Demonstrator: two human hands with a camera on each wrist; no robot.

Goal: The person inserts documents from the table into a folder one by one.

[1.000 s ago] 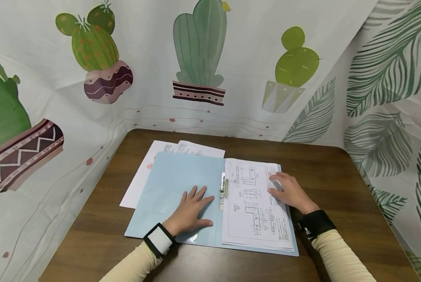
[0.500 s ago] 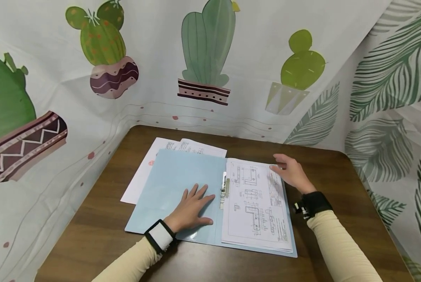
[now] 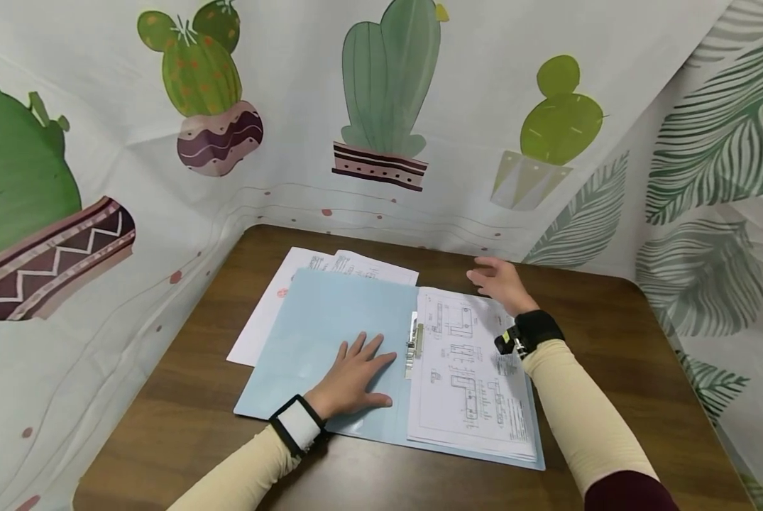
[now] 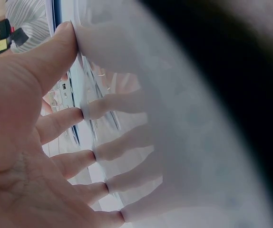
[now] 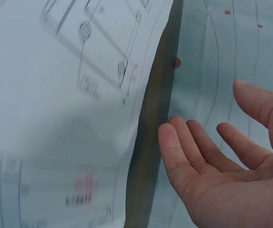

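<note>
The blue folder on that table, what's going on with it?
A person has the blue folder lying open on the table. The left hand rests on its inside left cover, fingers spread. The right hand is near the far edge of the printed drawings, holding nothing. Those drawings lie on the folder's right side, beside a metal clip. More sheets stick out from under the left cover.

We have room to pass over the surface (image 3: 630,348) right of the right sleeve (image 3: 575,408); the left fingers (image 3: 382,362) and metal clip (image 3: 419,344) obstruct our way across the folder (image 3: 320,305).
</note>
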